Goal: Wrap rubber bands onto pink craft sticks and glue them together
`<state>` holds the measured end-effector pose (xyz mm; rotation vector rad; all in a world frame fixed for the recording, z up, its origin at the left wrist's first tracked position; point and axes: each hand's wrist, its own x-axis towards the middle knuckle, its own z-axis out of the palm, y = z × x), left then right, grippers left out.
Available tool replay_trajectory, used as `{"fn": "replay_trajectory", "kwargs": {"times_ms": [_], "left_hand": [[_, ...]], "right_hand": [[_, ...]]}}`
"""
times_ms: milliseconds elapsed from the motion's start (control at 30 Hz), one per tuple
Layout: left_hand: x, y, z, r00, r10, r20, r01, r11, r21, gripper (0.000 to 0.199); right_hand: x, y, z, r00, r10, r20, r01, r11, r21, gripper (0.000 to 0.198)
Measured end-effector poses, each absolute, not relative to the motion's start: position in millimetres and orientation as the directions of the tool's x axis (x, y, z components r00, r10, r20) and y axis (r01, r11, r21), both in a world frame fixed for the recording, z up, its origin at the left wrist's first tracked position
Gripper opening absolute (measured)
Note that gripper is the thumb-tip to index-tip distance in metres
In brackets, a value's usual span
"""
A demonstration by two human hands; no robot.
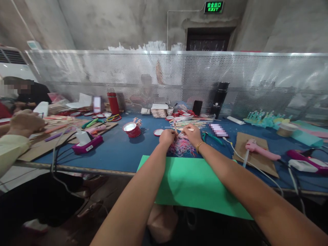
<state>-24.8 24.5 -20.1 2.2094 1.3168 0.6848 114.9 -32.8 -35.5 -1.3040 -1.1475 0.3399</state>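
Observation:
My left hand (167,137) is closed, fingers pinched around a thin pinkish stick (175,123) that points upward. Close beside it, my right hand (192,135) is closed on a pale, stick-like piece (188,130); its exact kind is too small to make out. Under both hands lies a tangled heap of pink, purple and blue yarn (183,147). A green sheet (200,186) hangs over the table edge beneath my forearms. Just left of my left hand is a round red-rimmed white lid or disc (158,132).
On the blue table (110,160) stand a red-wrapped cup (132,130), a red bottle (112,102) and a black flask (219,100). Teal pliers (212,138) and a pink glue gun (261,149) lie right, with cables. At left, a co-worker's hand (27,122) works near purple power strips (88,145).

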Motion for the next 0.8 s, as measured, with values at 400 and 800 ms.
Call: {"fn": "replay_trajectory", "kwargs": {"times_ms": [400, 800], "left_hand": [[-24.5, 23.1, -17.5, 0.414, 0.893, 0.173, 0.68, -0.431, 0.593, 0.023], [-24.0, 26.7, -20.5, 0.412, 0.893, 0.182, 0.66, -0.43, 0.616, 0.021]], "right_hand": [[115.2, -33.7, -33.5, 0.456, 0.76, 0.463, 0.384, 0.301, -0.873, 0.013], [116.9, -31.0, -36.6, 0.461, 0.746, 0.481, 0.408, 0.304, -0.861, 0.013]]}}
